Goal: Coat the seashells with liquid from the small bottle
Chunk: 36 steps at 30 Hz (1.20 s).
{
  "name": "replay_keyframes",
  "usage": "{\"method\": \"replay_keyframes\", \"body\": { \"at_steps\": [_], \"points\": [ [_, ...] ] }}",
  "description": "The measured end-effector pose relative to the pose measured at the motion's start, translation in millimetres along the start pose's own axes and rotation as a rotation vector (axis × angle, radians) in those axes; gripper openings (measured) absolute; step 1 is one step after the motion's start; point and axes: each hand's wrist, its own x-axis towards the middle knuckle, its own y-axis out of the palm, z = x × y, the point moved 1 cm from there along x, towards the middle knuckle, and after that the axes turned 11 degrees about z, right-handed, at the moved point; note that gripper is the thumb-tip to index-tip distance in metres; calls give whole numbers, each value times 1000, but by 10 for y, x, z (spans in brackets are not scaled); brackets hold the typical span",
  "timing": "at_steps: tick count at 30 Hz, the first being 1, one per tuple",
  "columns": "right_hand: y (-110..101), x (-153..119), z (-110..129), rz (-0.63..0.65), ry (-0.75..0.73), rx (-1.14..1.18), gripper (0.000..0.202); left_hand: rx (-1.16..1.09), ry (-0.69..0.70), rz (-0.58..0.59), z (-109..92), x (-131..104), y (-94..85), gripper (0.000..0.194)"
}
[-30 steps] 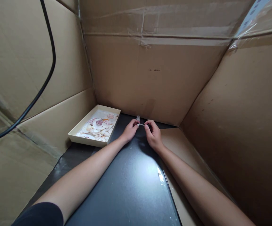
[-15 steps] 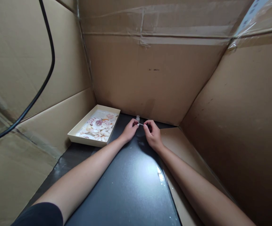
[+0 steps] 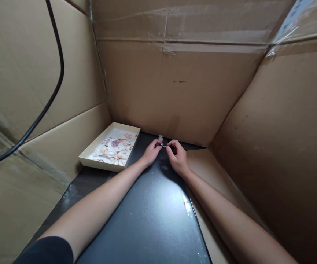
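Note:
Over the far part of the dark tabletop [image 3: 153,205], both hands meet around a small, thin, pale stick-like piece [image 3: 164,146]. My left hand [image 3: 151,152] has thumb and forefinger closed at its left end, where a tiny whitish bit shows. At the right end, my right hand [image 3: 178,157] pinches the piece between thumb and fingertips. The piece is too small for me to tell its kind. Just beyond the fingers stands a small clear glass or plastic bottle [image 3: 161,138], its lower part hidden by my left fingers.
To the left lies a shallow cream tray [image 3: 103,166] with several seashells [image 3: 115,143] in it. Cardboard walls [image 3: 158,99] rise at the back and both sides. A black cable [image 3: 61,73] hangs at upper left. Flat cardboard [image 3: 207,165] lies along the table's right edge.
My right fingertips have shifted very slightly left, and the pale piece has turned a little between the hands. The tray and bottle stay put.

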Motion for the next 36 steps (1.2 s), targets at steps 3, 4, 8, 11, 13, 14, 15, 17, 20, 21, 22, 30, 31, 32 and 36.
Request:
{"method": "replay_keyframes", "body": {
  "at_steps": [3, 4, 8, 11, 13, 14, 15, 17, 20, 21, 22, 30, 31, 32, 36],
  "points": [
    [-5, -1, 5, -20, -8, -12, 12, 1, 11, 1, -7, -7, 0, 8],
    [-6, -2, 7, -20, -8, -4, 12, 2, 18, 3, -10, -9, 0, 9],
    [-7, -3, 12, -3, -4, -12, 13, 7, 32, 13, -22, -13, 3, 12],
    [-8, -3, 15, -25, -10, -25, 11, 9, 33, 6, -26, -13, 2, 14],
    [-6, -4, 17, -7, -8, -5, 11, 8, 37, -1, -21, -10, 1, 15],
    [-5, -4, 18, 4, -7, -2, 11, 9, 42, -6, -15, -7, 0, 16],
    [-4, -5, 18, 5, -7, -7, 12, 11, 50, -14, -9, -4, -1, 16],
    [-5, -6, 18, -12, -9, -26, 12, 11, 74, -28, 7, 5, -1, 17],
    [-5, -7, 14, -23, -4, -11, 12, 1, 103, -33, 32, 21, 1, 20],
    [-4, -7, 13, -11, -1, -1, 12, 1, 105, -31, 39, 26, 0, 20],
    [-3, -7, 13, -1, 0, 3, 12, 7, 103, -31, 45, 30, -1, 21],
    [-11, -11, 20, -4, -7, -2, 12, 128, 101, -30, 73, 39, -19, 20],
    [-12, -10, 19, -5, -8, -6, 12, 126, 105, -29, 75, 39, -18, 20],
    [-15, -9, 18, -14, -9, -16, 11, 120, 108, -28, 76, 40, -16, 19],
    [-21, -5, 14, -36, -11, -3, 12, 75, 116, -23, 78, 42, -3, 15]
  ]
}}
